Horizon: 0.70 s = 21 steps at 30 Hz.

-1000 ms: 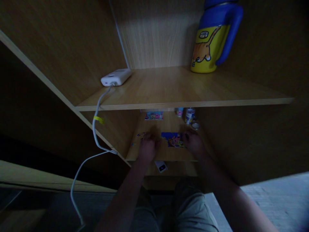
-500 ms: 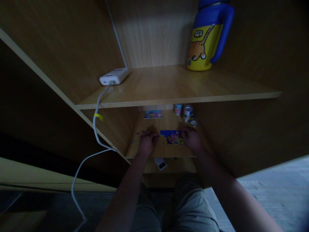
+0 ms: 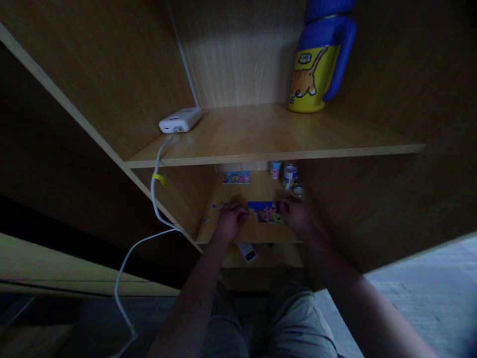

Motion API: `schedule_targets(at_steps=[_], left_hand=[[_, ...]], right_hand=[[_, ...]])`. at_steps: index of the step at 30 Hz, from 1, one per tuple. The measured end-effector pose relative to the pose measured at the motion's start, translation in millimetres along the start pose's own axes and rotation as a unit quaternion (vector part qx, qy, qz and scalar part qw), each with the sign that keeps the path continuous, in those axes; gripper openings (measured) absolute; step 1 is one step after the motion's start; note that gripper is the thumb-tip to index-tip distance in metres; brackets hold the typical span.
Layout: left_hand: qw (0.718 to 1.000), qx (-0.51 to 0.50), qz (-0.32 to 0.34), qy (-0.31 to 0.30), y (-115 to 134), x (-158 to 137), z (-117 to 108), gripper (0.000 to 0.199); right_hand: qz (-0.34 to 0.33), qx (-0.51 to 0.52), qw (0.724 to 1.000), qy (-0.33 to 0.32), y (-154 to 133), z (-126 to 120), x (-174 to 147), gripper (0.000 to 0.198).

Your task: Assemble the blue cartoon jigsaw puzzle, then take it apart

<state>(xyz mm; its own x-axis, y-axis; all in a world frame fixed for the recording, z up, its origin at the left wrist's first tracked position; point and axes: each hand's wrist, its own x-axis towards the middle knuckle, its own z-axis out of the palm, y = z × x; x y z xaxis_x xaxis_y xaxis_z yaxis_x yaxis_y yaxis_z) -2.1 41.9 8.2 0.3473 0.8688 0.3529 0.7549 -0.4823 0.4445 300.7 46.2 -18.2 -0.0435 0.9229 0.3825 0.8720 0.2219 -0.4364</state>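
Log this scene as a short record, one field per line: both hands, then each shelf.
Left hand: just left of the blue cartoon picture; whether it holds anything is unclear
Right hand: at the picture's right edge
Middle shelf, left: small coloured pieces
Middle shelf, back: cartoon card left; small cup-like container and tin right
Upper shelf: white box with white cable, left; upright blue-and-yellow bottle, right
Lower shelf: pale device with dark panel

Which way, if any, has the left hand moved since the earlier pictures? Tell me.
Yes: the left hand has shifted slightly rightward, toward the blue picture, judged against the flat card farther back.
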Motion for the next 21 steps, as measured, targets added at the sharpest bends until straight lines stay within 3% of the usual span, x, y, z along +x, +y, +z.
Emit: schedule_targets(at_steps=[13,21], left_hand=[[0.998,0.031,0.050,-0.006,1.5,-7.6,4.0,0.007],[0.996,0.087,-0.001,0.009,2.6,-6.1,7.9,0.029]], right_hand=[[-0.007,0.000,1.000,0.015,0.9,1.7,-1.8,0.028],[-0.012,0.003,1.000,0.025,3.4,5.3,-1.5,0.028]])
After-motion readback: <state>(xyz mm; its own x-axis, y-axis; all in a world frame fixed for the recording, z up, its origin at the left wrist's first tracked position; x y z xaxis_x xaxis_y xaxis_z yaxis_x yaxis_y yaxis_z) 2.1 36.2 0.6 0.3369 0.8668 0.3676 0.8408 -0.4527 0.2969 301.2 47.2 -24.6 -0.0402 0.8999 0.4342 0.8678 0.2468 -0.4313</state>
